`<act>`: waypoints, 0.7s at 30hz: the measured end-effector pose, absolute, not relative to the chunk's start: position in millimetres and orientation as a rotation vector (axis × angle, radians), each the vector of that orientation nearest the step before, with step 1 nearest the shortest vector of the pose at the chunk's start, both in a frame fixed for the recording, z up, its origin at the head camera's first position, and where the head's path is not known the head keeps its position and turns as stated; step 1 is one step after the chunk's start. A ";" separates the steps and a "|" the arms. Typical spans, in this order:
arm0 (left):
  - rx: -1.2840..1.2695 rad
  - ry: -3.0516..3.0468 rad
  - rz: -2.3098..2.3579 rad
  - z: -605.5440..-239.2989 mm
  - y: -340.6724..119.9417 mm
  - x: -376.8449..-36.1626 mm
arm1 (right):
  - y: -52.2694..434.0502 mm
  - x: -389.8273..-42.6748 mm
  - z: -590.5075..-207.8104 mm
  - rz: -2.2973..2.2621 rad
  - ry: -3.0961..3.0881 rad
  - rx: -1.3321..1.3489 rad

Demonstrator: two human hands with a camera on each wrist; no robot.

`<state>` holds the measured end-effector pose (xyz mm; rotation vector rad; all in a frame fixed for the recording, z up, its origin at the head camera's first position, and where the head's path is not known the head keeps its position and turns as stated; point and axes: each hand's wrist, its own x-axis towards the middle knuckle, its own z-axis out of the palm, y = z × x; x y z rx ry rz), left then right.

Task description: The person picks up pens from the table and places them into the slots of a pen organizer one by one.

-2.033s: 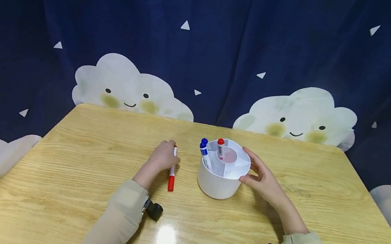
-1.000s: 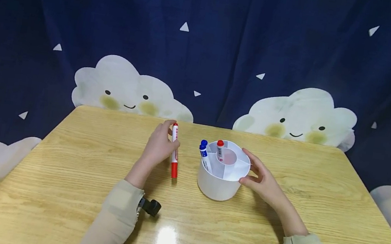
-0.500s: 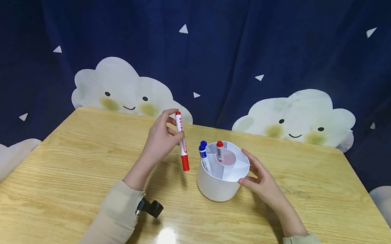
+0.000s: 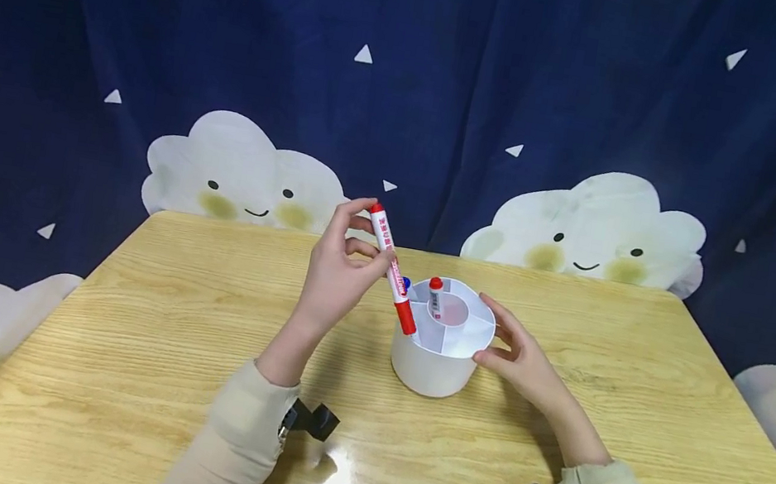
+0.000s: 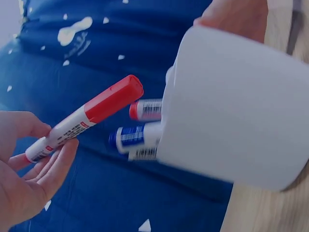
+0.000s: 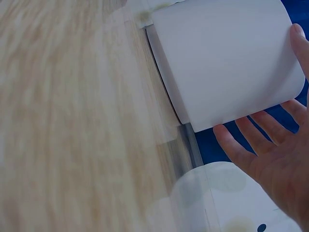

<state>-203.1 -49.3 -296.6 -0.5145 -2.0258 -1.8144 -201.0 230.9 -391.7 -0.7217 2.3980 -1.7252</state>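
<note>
My left hand (image 4: 337,280) pinches a red-and-white marker (image 4: 385,235) between thumb and fingers. The marker slants in the air, its red cap low over the left rim of a round white desk organizer (image 4: 431,376). My right hand (image 4: 529,365) holds the organizer's right side, thumb in front and fingers behind. In the right wrist view its thumb lies against the white wall (image 6: 231,63). Inside the organizer stand another red marker (image 4: 436,295) and blue markers (image 5: 133,137). The held marker hides most of the blue ones in the head view.
The organizer stands on a wooden table (image 4: 155,341) and has several compartments around a round middle one. Behind the table hangs a dark blue curtain (image 4: 425,97) with white clouds. A black wrist camera (image 4: 323,422) sits on each sleeve.
The left hand has lifted the red marker off the table and carried it right, tilting it, until it overlaps the organizer's left edge. The right hand has stayed on the organizer.
</note>
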 end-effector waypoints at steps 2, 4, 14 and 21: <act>-0.558 -2.003 -1.817 -295.7 -43.0 -200.7 | 230.4 -201.2 -391.3 -1.726 2.398 -0.721; -0.597 -1.987 -1.805 -295.8 -37.0 -199.1 | 230.1 -201.6 -391.1 -1.735 2.393 -0.729; -0.785 -1.951 -1.799 -305.0 -16.9 -195.4 | 229.1 -201.1 -390.5 -1.725 2.411 -0.723; -0.914 -2.053 -1.690 -310.4 -10.5 -194.2 | 229.0 -200.7 -390.1 -1.730 2.401 -0.729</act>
